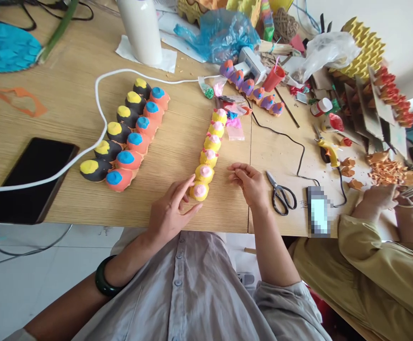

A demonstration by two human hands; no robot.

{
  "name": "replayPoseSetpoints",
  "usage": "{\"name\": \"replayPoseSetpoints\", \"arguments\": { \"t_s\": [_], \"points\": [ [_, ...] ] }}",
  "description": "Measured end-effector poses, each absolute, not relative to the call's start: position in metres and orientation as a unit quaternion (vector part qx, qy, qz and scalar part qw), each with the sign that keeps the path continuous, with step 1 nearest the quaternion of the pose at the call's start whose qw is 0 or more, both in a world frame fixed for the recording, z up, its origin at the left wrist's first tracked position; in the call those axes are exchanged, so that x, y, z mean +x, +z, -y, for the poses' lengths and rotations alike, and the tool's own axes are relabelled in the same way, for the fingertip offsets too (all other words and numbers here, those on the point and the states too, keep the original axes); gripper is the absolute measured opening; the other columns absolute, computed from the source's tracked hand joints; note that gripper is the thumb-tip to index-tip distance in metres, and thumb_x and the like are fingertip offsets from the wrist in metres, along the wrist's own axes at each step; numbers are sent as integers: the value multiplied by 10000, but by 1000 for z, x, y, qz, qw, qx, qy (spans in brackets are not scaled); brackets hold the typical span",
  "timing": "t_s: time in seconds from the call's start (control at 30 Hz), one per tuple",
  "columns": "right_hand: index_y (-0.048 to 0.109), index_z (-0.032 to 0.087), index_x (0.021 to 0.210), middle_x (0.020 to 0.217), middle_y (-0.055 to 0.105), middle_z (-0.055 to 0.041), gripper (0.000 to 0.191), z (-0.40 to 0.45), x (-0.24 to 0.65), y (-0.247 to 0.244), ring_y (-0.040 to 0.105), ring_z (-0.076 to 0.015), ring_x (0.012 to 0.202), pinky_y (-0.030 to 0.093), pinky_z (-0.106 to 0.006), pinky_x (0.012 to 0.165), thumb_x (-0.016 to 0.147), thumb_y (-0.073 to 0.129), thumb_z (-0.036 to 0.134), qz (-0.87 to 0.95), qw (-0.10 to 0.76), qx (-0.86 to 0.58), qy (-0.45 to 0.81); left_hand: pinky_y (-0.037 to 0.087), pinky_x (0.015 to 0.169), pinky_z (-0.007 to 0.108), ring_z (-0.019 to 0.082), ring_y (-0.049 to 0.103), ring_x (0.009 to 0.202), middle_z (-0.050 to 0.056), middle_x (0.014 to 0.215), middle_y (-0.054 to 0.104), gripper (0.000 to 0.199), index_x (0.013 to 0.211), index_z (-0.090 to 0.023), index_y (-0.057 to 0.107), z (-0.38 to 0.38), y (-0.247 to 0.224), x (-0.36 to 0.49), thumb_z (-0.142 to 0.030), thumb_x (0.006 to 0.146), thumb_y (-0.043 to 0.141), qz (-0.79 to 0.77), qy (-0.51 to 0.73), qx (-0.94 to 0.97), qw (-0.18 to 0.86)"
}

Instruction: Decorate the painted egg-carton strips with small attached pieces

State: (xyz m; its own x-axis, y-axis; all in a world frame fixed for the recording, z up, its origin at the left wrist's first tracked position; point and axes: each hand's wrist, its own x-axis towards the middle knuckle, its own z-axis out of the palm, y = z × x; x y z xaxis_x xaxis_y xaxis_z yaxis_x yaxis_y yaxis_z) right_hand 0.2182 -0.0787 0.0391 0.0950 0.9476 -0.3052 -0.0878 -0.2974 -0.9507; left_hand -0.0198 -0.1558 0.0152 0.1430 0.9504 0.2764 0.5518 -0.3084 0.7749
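A strip of yellow egg-carton cups [206, 158] with pink tops and small red bits along its sides lies on the table in front of me. My left hand [170, 206] is at its near end, fingers stretched and thumb apart, beside the last cup; whether the fingertips touch it I cannot tell. To the right of the strip, my right hand [249, 182] is closed in a pinch above the table. What sits between those fingertips, if anything, is too small to make out. Black-handled scissors [280, 194] lie just right of that hand.
Black-and-yellow cups [123, 113] and orange-and-blue cups [142, 124] stand left, near a white cable [101, 109] and a tablet [32, 177]. Purple cups [247, 86] lie behind. A glue gun [329, 151], a phone [319, 213] and a co-worker's hands [380, 196] are right.
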Motion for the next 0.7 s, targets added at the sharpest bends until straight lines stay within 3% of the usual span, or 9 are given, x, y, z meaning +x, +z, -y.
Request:
{"name": "replayPoseSetpoints", "arguments": {
  "t_s": [0.1,0.23,0.33,0.5,0.7],
  "points": [
    [681,195,966,797,732,-18,367,89,213,41,640,-119,572,526,-257,532,754,806,467,362,453,-587,565,541,600,218,117,667,711,75,1220,718,704,1557,-308,485,153,15,-13,-190,917,752,-548,368,713,234],
    [659,207,832,628,633,30,326,100,207,43,513,-89,478,425,-230,457,810,783,508,381,451,-598,542,519,596,217,106,640,667,63,1174,718,651,1540,-290,506,150,17,-9,-222,936,737,-557,361,714,223],
    [677,213,816,649,595,36,315,105,204,44,497,-94,517,432,-231,460,802,809,499,387,454,-591,543,519,616,223,101,621,643,63,1177,720,625,1535,-288,512,153,18,-8,-240,950,726,-560,351,717,219],
    [700,229,949,766,673,14,395,112,199,44,618,-130,638,577,-273,570,725,888,495,372,454,-556,588,502,618,231,107,623,640,72,1180,732,590,1510,-264,543,157,19,-8,-246,950,726,-568,349,719,195],
    [725,215,922,753,689,3,354,119,193,45,614,-119,584,578,-279,545,799,826,531,370,459,-537,603,469,603,232,90,595,592,54,1154,737,587,1484,-257,567,151,19,-10,-219,927,748,-583,348,714,171]
  ]
}}
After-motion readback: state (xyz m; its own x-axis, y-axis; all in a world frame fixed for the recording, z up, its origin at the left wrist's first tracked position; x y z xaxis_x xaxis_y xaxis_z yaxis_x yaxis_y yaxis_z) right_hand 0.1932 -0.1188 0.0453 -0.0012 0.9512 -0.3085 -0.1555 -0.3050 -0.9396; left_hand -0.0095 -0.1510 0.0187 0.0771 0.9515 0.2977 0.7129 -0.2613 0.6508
